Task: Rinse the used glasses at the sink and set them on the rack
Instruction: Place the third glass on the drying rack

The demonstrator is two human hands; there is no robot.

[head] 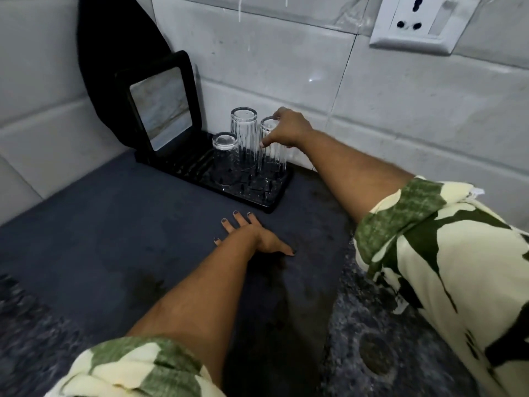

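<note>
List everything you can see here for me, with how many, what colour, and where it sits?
glasses: three, clear, upside down on the rack, the right one under the right hand
rack: one, black, on the counter in the wall corner
mirror: one, black frame, propped upright at the rack's left end
dark object: one, black, leaning in the corner behind the mirror; cannot tell what it is
counter: one, dark grey, wet patches
wall tiles: pale grey, behind the rack
socket: one, white, upper right on the wall
right hand: gripping the right glass near its top
left hand: flat on the counter
sleeves: two, cream and green
</note>
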